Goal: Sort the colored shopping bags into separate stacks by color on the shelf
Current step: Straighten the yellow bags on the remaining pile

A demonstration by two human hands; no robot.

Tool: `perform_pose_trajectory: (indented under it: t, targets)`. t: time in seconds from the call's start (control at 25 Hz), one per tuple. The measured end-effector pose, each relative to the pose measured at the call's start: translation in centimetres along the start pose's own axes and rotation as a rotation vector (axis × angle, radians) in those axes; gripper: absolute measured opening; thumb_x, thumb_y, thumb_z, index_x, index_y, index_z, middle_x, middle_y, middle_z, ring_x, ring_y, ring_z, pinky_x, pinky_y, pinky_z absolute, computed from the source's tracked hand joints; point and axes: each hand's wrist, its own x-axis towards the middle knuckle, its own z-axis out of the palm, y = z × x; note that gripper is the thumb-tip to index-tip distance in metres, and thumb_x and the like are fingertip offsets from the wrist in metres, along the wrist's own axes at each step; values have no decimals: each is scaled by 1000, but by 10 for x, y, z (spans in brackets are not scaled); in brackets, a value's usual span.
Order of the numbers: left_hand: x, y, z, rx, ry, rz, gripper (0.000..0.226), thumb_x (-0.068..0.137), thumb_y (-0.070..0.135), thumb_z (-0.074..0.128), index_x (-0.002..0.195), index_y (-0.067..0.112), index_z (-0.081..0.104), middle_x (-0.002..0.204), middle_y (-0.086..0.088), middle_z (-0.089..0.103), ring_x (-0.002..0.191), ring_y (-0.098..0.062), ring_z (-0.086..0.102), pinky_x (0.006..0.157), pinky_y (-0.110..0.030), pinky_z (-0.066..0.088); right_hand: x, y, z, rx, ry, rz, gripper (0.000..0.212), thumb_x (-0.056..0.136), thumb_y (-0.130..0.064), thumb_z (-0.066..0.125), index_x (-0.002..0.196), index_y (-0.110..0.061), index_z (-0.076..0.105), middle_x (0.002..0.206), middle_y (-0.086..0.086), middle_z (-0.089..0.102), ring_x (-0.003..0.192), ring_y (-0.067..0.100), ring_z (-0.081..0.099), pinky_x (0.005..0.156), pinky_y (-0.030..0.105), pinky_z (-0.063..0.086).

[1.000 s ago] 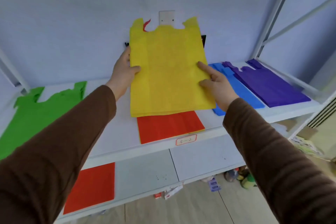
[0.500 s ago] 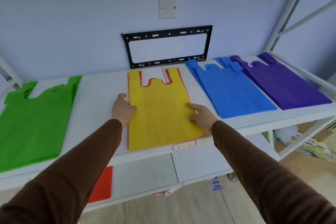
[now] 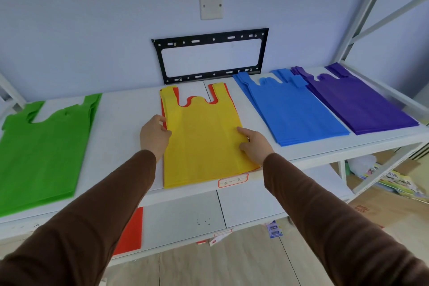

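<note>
**Yellow bags flat on the shelf between two hands**

Yellow bags (image 3: 204, 141) lie flat at the middle of the white shelf (image 3: 123, 127), handles pointing toward the wall, bottom edge at the shelf's front lip just beside a small red-bordered label (image 3: 232, 180). Red bags (image 3: 214, 90) lie beneath them, showing only as a thin rim along the left side and around the handle cut-outs.

The left hand (image 3: 155, 136) sits at the left edge of the yellow bags, fingers curled against that edge; whether it pinches the fabric or merely touches it cannot be told. The right hand (image 3: 254, 144) rests on top of the yellow bags near their right edge, fingers spread loosely and pressing flat, gripping nothing.

Green bags (image 3: 44, 151) lie well apart to the left. Blue bags (image 3: 292, 111) lie to the right of the yellow ones, with a strip of bare shelf between, and purple bags (image 3: 357, 102) overlap the blue stack's far right side. Another red bag (image 3: 131, 230) lies on the lower shelf, partly hidden by the left sleeve.
</note>
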Motion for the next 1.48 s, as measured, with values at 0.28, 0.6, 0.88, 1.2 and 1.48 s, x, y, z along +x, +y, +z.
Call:
perform_pose_trajectory:
  t: [0.28,0.6,0.88,1.2,1.48]
  targets:
    - [-1,0,4,-187,-90,-67,63,82,17,75,134,17,41,101,-6,62,90,-23,62,81,-35,52,-1,1,2,-51,-9,9,60,93,-11,49,149,-29,35,147,10,45,125,30,50,103,34,39]
    - [-5,12,-7,-545,-649,-404,42,88,7,68,127,15,57,121,-7,67,105,-26,67,80,-38,56,-2,2,1,-79,-38,0,60,94,-14,51,150,-28,33,148,9,43,128,30,48,105,35,39]
    - [-5,14,-15,-1209,-601,-820,21,95,-7,43,111,-3,56,99,-23,63,63,-25,73,43,-20,54,-11,-1,-28,192,249,130,47,97,-49,36,118,-11,56,100,12,64,83,25,65,84,45,57]
    - [-9,9,-11,-767,-581,-548,65,93,1,58,151,15,31,126,-11,61,100,-30,67,79,-45,57,-18,7,-19,634,-319,171,79,93,-9,61,149,-46,20,131,8,51,100,39,67,72,45,60]
    - [-15,8,-20,-625,-584,-303,78,89,-7,58,153,25,28,148,-6,46,114,-23,60,80,-32,54,-50,22,-9,597,-361,53,71,87,1,60,143,-40,43,145,1,46,118,31,57,102,45,49]
